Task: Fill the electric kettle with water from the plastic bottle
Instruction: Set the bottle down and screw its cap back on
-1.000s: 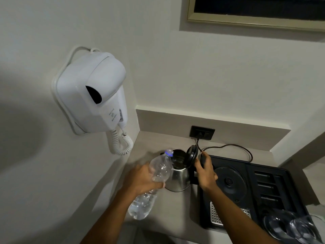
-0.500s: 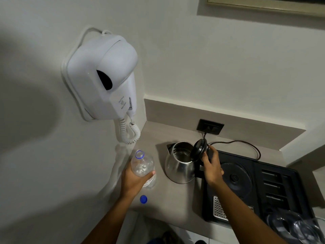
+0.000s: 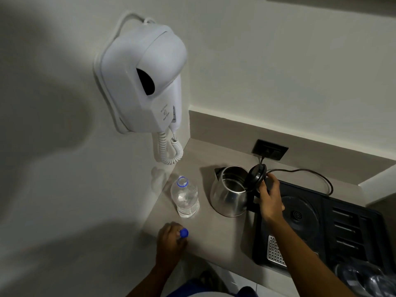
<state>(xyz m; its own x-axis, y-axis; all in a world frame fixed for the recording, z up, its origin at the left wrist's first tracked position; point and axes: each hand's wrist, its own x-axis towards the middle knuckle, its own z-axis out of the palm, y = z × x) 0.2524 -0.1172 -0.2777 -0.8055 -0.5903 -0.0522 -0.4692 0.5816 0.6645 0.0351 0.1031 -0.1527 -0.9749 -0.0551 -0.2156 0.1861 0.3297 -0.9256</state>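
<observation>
Nearest: left hand (image 3: 171, 241), fingers curled, pinching small blue cap (image 3: 184, 233) at fingertips, resting on grey counter (image 3: 216, 239) near front edge. Just beyond: clear plastic bottle (image 3: 185, 197), upright, uncapped, free of both hands, little water visible at bottom; judged light, thin-walled, liable to dent and slip if squeezed; best gripped round ribbed lower body. To right of bottle, apart from it: steel electric kettle (image 3: 229, 192), on counter, off black power base (image 3: 296, 215) on tray (image 3: 351, 224) further right; lid (image 3: 256, 176) hinged open, upright; water visible inside, level not clear. Judged heavier, rigid, smooth-walled; best held by black handle. Right hand (image 3: 270, 198) wrapped round that handle, thumb near lid. Farther back: wall socket (image 3: 270, 150) with cord plugged in. Far left, on wall: white hair dryer (image 3: 143, 82).
</observation>
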